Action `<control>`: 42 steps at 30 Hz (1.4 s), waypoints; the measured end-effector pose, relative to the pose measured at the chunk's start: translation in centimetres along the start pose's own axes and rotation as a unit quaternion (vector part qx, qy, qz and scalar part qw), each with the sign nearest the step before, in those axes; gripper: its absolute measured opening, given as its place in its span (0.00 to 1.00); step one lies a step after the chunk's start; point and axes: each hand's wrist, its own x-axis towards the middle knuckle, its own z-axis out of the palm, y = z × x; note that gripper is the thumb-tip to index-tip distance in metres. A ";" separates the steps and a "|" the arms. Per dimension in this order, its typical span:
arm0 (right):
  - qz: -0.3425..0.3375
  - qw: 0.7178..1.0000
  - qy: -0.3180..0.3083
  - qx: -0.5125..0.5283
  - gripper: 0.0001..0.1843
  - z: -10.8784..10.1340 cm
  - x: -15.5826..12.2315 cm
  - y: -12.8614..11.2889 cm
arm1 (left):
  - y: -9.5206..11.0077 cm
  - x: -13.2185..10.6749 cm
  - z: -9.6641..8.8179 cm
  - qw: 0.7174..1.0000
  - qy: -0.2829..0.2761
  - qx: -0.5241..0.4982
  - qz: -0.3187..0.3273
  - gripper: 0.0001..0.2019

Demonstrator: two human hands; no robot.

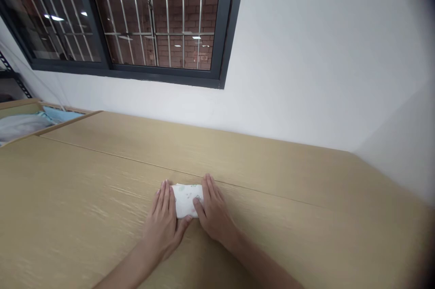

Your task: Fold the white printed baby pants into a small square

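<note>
A small folded white bundle (186, 196) with a pale printed pattern lies on the tan table, looking like a folded diaper or cloth. My left hand (163, 216) holds its left side with straight fingers, and the thumb runs along the near edge. On the opposite side, my right hand (215, 212) has its fingers stretched along the right edge and its thumb resting on top. Between them, both hands keep the bundle squeezed flat against the table. The edges under my fingers are hidden.
The tan tabletop (88, 189) has a seam running across it and wrinkles in its surface. At the far left, a wooden-edged box (20, 141) contains white and blue soft items. Behind the table rise a white wall (306, 53) and a dark-framed barred window (217, 78).
</note>
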 end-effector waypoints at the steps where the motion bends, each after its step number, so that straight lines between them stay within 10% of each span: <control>1: 0.010 1.000 0.021 0.004 0.34 -0.2 0.0 0.0 | 0.0 0.2 -0.5 1.000 0.005 0.002 0.009 0.48; 7: -0.090 0.991 -0.019 0.101 0.23 -3.1 1.1 -0.4 | 0.3 0.7 -2.4 0.997 -0.032 -0.041 0.057 0.36; 15: -0.125 0.968 -0.069 0.207 0.38 -3.5 1.3 2.2 | -1.0 0.7 -0.8 0.994 -0.058 -0.079 0.040 0.36; 24: 0.014 0.928 -0.022 0.372 0.11 -4.1 2.6 1.3 | -1.9 2.6 -3.3 0.985 -0.039 -0.165 -0.028 0.15; 28: 0.136 0.871 -0.027 0.472 0.19 -6.0 3.2 0.0 | -0.7 2.8 -5.6 0.886 -0.105 -0.414 -0.179 0.17; 32: 0.208 0.886 -0.038 0.412 0.19 -6.0 3.3 0.1 | 0.6 2.2 -6.6 0.806 -0.181 -0.514 -0.232 0.24; 38: 0.207 0.925 -0.035 0.317 0.15 -3.1 2.5 1.7 | 1.2 1.0 -5.9 0.893 -0.251 -0.347 -0.139 0.24; 42: 0.146 0.948 0.006 0.282 0.18 -4.3 2.6 0.4 | 1.4 0.8 -6.0 0.979 -0.163 -0.114 -0.041 0.23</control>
